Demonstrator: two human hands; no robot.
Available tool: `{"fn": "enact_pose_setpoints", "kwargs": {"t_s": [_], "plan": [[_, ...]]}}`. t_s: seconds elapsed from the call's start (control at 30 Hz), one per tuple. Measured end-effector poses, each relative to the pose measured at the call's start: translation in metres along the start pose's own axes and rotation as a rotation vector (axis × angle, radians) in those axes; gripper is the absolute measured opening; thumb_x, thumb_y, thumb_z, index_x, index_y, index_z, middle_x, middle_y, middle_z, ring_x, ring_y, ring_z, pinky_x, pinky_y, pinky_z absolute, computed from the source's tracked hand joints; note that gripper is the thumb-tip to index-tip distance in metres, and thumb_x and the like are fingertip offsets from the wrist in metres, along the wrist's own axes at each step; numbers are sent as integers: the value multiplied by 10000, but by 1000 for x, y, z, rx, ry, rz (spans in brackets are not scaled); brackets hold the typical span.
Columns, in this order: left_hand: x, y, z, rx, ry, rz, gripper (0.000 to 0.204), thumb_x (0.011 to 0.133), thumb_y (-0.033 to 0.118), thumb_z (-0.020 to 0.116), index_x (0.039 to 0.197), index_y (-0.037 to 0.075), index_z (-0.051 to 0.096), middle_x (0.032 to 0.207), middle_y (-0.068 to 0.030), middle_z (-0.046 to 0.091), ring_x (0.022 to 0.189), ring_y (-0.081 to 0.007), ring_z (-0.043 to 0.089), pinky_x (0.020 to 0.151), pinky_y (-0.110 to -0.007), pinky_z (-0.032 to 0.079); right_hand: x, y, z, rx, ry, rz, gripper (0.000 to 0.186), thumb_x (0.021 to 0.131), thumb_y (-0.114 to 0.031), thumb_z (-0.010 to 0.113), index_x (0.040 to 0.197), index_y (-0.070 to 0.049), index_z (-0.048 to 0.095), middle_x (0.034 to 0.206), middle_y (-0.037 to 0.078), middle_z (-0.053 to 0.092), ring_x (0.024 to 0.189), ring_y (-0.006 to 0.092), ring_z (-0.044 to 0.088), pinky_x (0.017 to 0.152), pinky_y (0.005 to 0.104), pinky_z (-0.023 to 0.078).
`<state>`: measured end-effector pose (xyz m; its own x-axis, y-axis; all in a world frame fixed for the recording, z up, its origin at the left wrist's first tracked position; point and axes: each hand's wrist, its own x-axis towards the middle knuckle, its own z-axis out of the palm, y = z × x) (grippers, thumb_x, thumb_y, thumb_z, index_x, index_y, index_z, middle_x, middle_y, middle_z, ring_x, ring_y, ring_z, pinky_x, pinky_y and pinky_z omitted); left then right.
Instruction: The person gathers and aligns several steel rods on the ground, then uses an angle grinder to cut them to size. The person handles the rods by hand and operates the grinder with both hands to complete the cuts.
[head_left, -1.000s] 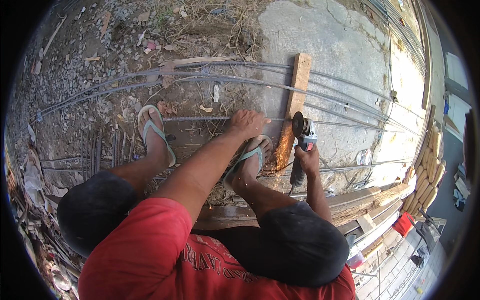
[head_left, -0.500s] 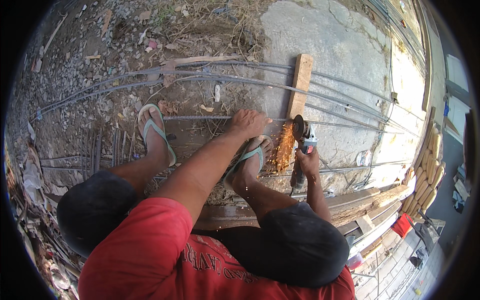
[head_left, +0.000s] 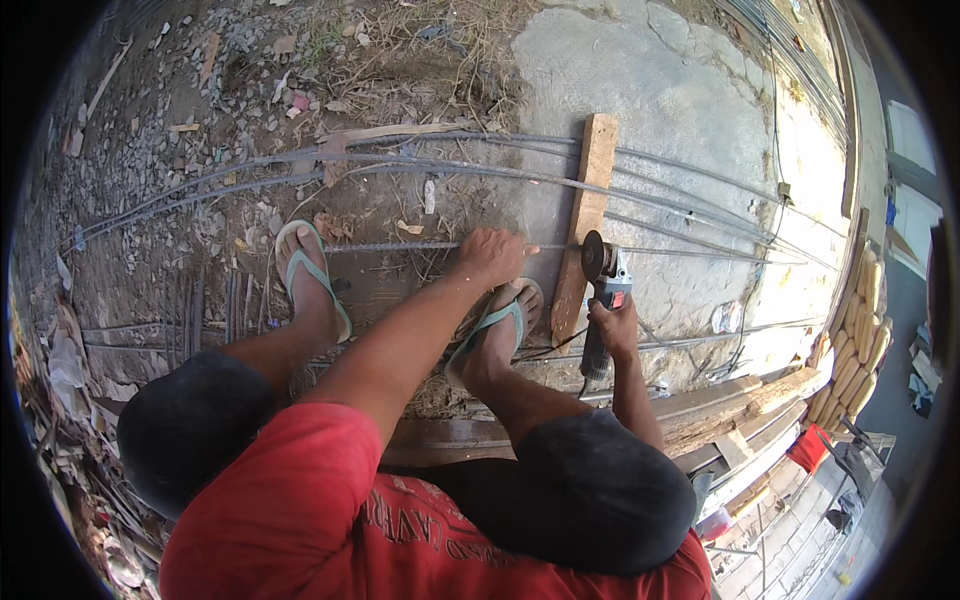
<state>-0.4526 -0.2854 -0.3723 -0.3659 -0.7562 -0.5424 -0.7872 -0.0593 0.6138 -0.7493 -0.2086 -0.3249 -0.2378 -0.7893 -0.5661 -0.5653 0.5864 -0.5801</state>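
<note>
My right hand (head_left: 615, 322) is wrapped round the body of an angle grinder (head_left: 597, 352), held upright in the picture with its cutting disc (head_left: 594, 256) at the far end. The disc is at a thin steel rebar (head_left: 395, 246), beside a wooden plank (head_left: 596, 160); whether it touches the bar I cannot tell. My left hand (head_left: 493, 255) is closed round the same rebar, left of the disc, just beyond my right foot. The plank lies crosswise under several rebars.
More long rebars (head_left: 470, 165) run left to right past the plank. Short bar pieces (head_left: 230, 297) lie near my left foot. Gravel (head_left: 190, 110) covers the far left, with a concrete slab (head_left: 690, 110) at right. Timber beams (head_left: 740, 410) and stacked sacks (head_left: 855, 345) stand at the right.
The orange sparks that sprayed from the disc toward me are gone, showing the plank's near end. My hands keep nearly the same places and grips.
</note>
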Motion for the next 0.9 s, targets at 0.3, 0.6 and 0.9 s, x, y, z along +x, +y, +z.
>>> {"fn": "enact_pose_setpoints", "kwargs": {"t_s": [0.3,0.6,0.9], "plan": [[-1,0,-88,159,599,255,476,939,377,676,1281,50,622,1337,-151,576,1243,-335,521,1074,-511,367,-8,-39,-22,189,60,-34,319,837,-137,742,1054,28,577,830,93,680,697,161,663,649,335,546],[23,-49,-47,118,290,190,238,1006,288,578,1057,62,631,992,-188,703,980,-405,680,823,-558,509,32,-79,-19,152,50,-35,360,833,-158,726,1124,11,596,850,78,681,713,168,685,651,341,548],[16,-42,-50,87,225,137,251,1003,292,592,1068,55,644,908,-200,719,918,-424,701,785,-563,515,30,-91,-7,103,-6,30,346,830,-146,724,1127,-8,611,834,71,690,703,150,680,641,326,546]]}}
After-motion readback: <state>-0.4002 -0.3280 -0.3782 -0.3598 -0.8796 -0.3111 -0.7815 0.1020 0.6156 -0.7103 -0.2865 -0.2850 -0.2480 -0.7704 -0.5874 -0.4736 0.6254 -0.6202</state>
